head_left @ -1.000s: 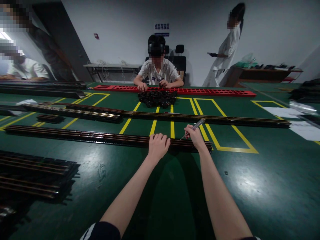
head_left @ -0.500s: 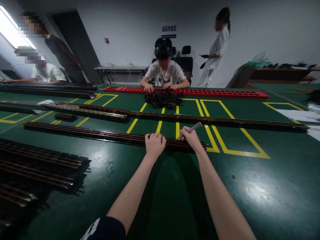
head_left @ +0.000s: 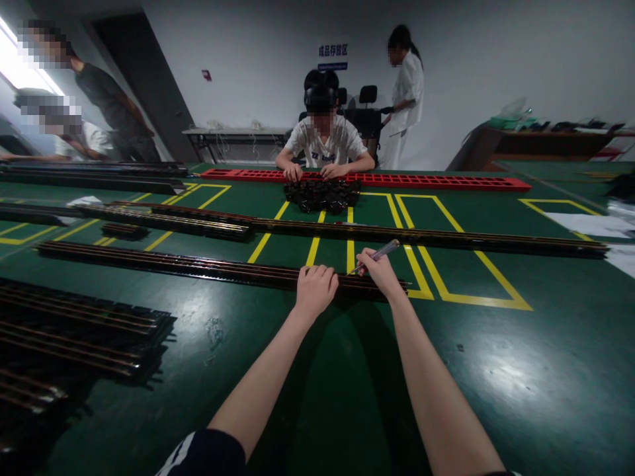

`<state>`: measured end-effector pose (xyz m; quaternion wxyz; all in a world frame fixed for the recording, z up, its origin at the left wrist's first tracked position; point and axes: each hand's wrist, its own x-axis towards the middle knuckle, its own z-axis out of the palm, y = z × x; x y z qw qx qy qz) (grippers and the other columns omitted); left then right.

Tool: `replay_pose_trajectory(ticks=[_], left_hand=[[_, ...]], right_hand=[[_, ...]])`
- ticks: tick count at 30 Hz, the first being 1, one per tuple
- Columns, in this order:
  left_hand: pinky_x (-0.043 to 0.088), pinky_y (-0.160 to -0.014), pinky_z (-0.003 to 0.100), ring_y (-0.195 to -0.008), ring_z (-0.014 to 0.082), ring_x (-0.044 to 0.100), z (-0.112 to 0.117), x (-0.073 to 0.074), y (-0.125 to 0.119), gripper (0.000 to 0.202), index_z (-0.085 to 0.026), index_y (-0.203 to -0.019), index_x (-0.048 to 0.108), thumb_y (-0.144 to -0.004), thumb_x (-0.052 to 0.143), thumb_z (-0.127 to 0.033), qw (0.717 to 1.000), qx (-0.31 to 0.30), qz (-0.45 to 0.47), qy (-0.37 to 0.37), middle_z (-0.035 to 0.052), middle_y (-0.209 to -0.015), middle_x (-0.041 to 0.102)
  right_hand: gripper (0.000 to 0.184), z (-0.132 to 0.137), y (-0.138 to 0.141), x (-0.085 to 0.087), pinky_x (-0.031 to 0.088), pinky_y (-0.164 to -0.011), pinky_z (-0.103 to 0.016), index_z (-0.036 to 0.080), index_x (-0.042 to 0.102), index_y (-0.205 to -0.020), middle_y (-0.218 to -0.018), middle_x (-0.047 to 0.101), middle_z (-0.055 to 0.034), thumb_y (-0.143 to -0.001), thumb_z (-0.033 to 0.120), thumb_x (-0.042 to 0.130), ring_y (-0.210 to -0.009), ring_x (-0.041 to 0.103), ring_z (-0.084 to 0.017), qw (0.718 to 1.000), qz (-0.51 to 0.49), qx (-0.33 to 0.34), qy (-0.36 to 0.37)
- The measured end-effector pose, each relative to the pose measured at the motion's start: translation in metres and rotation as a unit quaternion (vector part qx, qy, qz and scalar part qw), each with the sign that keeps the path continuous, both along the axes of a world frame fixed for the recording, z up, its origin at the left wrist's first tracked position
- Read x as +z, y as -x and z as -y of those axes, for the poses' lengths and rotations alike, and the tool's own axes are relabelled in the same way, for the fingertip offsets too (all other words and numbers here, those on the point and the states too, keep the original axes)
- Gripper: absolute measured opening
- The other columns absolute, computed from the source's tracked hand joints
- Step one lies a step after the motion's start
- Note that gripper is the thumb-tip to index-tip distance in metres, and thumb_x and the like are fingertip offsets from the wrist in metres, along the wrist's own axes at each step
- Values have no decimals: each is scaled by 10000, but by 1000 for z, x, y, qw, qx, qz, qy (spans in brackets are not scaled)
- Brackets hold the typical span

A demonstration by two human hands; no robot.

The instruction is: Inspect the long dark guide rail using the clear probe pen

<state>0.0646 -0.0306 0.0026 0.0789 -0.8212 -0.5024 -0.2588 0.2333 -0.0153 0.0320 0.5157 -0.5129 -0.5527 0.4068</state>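
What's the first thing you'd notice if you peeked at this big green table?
Two bare arms reach out from the bottom: the left hand presses on a long dark rail lying across the green table, and the right hand holds a thin silvery tool with its tip on that rail. Farther back, a seated person works at a long red tray behind a heap of small black parts.

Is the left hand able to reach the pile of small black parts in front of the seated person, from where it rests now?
Probably not: the left hand rests on the near rail, and the black parts lie beyond another long rail.
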Motion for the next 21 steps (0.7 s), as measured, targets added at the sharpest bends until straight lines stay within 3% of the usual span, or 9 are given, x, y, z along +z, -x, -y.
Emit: replay_pose_trajectory(ticks=[21], left_hand=[[397, -888, 393, -912, 192, 622, 0, 0, 0, 374, -194, -977, 666, -957, 315, -322, 1000, -5, 15, 27, 56, -982, 706]], right_hand=[[253, 1, -32, -2, 437, -539, -249, 191, 510, -537, -486, 512, 39, -728, 339, 585, -468, 500, -95, 1000, -2, -7, 28]])
